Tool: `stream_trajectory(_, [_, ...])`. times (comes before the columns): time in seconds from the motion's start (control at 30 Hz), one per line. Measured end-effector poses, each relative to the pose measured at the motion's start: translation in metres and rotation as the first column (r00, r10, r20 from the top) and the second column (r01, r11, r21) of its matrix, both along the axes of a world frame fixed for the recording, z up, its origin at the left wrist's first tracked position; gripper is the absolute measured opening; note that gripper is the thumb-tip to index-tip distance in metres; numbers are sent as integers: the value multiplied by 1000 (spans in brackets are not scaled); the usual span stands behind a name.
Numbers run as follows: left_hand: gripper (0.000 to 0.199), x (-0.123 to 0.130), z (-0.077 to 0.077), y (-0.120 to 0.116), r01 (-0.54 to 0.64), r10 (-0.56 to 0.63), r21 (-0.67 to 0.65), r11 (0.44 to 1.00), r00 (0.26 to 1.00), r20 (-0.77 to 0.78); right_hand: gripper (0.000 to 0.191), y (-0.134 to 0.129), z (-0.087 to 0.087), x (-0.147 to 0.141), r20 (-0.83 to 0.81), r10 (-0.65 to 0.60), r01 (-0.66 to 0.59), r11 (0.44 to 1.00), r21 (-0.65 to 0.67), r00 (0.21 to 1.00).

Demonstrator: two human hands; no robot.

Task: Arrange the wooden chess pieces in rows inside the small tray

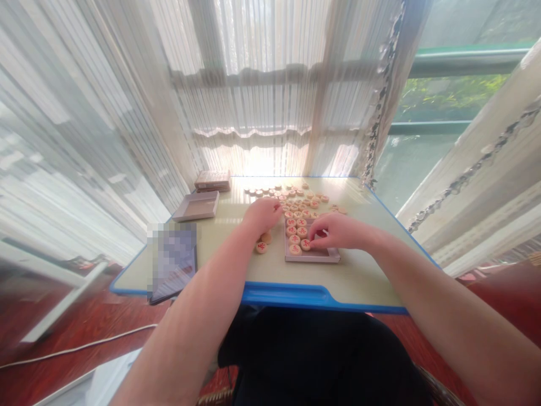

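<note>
A shallow cardboard box tray [313, 259] lies on the table in front of me, with round wooden xiangqi pieces [295, 248] marked in red set in two columns along its left side. My right hand [336, 230] reaches over the tray's right side, thumb and fingers closed on a xiangqi piece [305, 245] in the second column. Beyond the tray's left corner, my left hand [262, 215] has its fingers curled together at the edge of the loose pieces [293, 207]; what they hold is hidden. Under my left wrist lie a few more pieces [261, 247].
The blue-edged table [359, 290] stands by a curtained window. At its left are an upturned-rim box lid [196, 206], a flat box [212, 180] and a partly blurred tablet [175, 262]. More loose pieces [259, 192] spread toward the far edge.
</note>
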State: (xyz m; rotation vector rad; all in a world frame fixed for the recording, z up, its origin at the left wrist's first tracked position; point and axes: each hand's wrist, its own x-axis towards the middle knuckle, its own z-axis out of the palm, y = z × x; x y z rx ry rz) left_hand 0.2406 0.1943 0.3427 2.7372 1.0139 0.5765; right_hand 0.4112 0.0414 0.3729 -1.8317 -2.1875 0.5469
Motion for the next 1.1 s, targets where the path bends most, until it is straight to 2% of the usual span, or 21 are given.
stream_trajectory(0.17, [28, 0, 1, -1, -1, 1, -3, 1000, 1000, -4, 27, 0, -2, -2, 26, -1, 0, 999, 32, 1000])
stream_trajectory(0.37, [28, 0, 1, -1, 7, -7, 2, 1000, 1000, -5, 26, 0, -2, -2, -2, -13, 13, 1000, -14, 1000])
stream_trajectory(0.93, [29, -1, 2, -2, 5, -5, -2, 1000, 1000, -17, 24, -1, -3, -3, -44, -29, 29, 999, -20, 999])
stream_trajectory(1.1, [29, -1, 2, -1, 10, -10, 1, 1000, 1000, -23, 23, 0, -3, -4, -58, -1, 1, 1000, -1, 998])
